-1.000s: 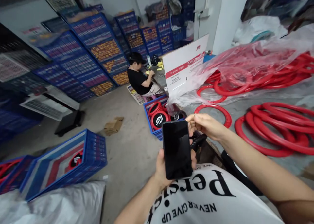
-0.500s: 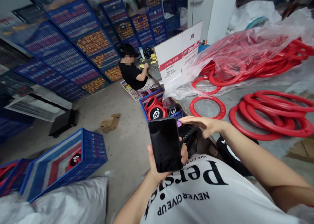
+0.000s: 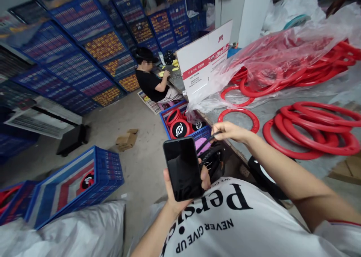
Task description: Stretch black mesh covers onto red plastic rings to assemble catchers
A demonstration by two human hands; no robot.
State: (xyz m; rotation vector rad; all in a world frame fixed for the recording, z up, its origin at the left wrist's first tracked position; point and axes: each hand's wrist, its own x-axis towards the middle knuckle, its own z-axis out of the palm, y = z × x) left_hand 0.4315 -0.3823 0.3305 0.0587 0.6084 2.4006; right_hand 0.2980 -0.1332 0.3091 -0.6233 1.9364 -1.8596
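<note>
My left hand (image 3: 175, 206) is wrapped round a black smartphone (image 3: 182, 168) with a dark screen, held upright in front of my shirt. Beyond it, my right hand (image 3: 229, 132) pinches a thin black strap (image 3: 206, 142) of a black bag (image 3: 214, 163). The bag is beside the table edge, partly hidden behind the phone and my left fingers; its contents cannot be made out. A purple surface (image 3: 202, 145) shows beneath the strap. Close to my right arm, several red rings (image 3: 310, 131) are piled on the grey table (image 3: 262, 116).
A blue crate (image 3: 166, 126) holds red-rimmed black discs. Another blue crate (image 3: 113, 170) stands at left near a grey-white sack (image 3: 93, 230). A cardboard scrap (image 3: 126, 140) lies on the floor. A co-worker (image 3: 152, 82) sits behind a white carton panel (image 3: 204, 58).
My right hand has gone from spread fingers over the bag to pinching its strap, which is now lifted. The phone in my left hand has shifted slightly left.
</note>
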